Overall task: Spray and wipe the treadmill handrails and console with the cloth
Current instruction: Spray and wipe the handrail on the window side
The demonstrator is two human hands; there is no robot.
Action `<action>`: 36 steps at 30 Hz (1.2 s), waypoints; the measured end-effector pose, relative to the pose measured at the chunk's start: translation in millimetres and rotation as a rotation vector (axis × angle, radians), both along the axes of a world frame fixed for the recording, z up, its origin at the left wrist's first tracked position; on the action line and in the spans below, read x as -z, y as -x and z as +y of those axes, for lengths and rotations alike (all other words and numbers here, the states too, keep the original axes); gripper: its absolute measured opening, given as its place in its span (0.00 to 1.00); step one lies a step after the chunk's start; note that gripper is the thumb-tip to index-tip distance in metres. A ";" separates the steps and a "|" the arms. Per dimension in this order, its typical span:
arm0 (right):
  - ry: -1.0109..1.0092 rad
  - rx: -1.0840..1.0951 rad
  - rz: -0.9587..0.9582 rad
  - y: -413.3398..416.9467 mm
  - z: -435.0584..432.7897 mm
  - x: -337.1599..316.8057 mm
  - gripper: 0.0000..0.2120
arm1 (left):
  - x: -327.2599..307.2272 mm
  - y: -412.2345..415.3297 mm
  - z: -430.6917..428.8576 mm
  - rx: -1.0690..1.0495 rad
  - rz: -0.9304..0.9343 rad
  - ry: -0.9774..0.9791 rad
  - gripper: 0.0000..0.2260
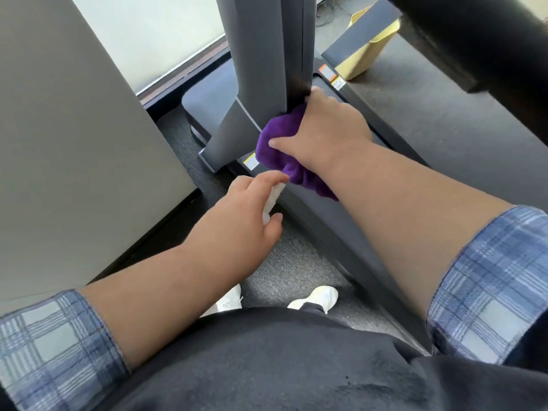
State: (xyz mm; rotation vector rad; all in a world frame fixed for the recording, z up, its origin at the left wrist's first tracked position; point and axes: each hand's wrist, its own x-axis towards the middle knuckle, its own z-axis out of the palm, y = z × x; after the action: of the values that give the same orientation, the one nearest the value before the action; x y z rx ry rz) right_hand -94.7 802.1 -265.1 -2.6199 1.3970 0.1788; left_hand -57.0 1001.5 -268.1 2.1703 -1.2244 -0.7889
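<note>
Purple cloth [281, 149] sits bunched at the foot of the grey treadmill upright [258, 54], low down where the post meets the base. The right hand [329, 132] grips it: thumb laid across the cloth's front, palm on top, fingers [315, 94] reaching round the post's far edge, so the cloth is pressed vs. the post. A tail of cloth hangs below the wrist onto the dark side rail [326, 221].

The left hand [246, 215] is lower & nearer, just beside the rail, fingers curled round a white item [274, 197], w/ forefinger above and thumb below. Most of the item is hidden by the hand, so can't tell what it is. The forefinger tip is near the cloth's lower edge, not clearly touching.

A small yellow/white label [250, 162] is stuck on the base just left of the cloth. Two more labels [332, 77] sit on the front cover right of the post. The black belt deck [430, 114] runs off to the right. A yellow bin [370, 51] stands at the top, partly behind a dark panel. A blurred black bar [489, 40] crosses the top right corner, very close to the cam.

A large grey panel [74, 143] fills the left side. Floor [290, 268] is dark speckled carpet. Two white shoes [320, 296] show at the bottom centre, above dark clothing. Both forearms are bare, w/ blue plaid sleeves [489, 280] pushed up.
</note>
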 end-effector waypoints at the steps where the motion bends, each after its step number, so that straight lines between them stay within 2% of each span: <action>1: -0.025 0.023 0.010 2.2 -1.0 -3.2 0.39 | 0.0 1.3 1.1 0.003 -0.004 -0.002 0.23; 5: -0.084 0.028 0.088 13.1 -3.5 -15.3 0.21 | -2.3 6.9 0.0 0.036 0.002 0.005 0.23; 7: -0.073 0.027 0.130 28.6 -0.4 -21.6 0.17 | -4.4 9.9 -4.1 0.065 0.001 0.016 0.23; 15: -0.012 0.123 0.235 132.7 25.5 -40.9 0.16 | -19.5 24.5 -31.4 0.190 0.017 0.047 0.23; 19: 0.012 0.129 0.279 153.9 30.7 -41.3 0.16 | -23.0 24.9 -41.4 0.239 0.023 0.067 0.23; 27: 0.077 0.136 0.344 119.1 31.0 -29.4 0.26 | -7.7 3.8 -28.7 0.173 0.060 0.051 0.23; 36: 0.122 0.024 0.294 35.9 13.7 -6.6 0.18 | -6.5 -16.7 -16.8 0.088 0.053 0.061 0.23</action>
State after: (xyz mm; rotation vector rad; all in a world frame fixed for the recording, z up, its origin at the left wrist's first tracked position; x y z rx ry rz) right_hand -130.6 815.8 -258.5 -2.7615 1.5731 0.5099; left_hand -40.3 984.7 -261.6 2.0460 -1.3075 -0.8283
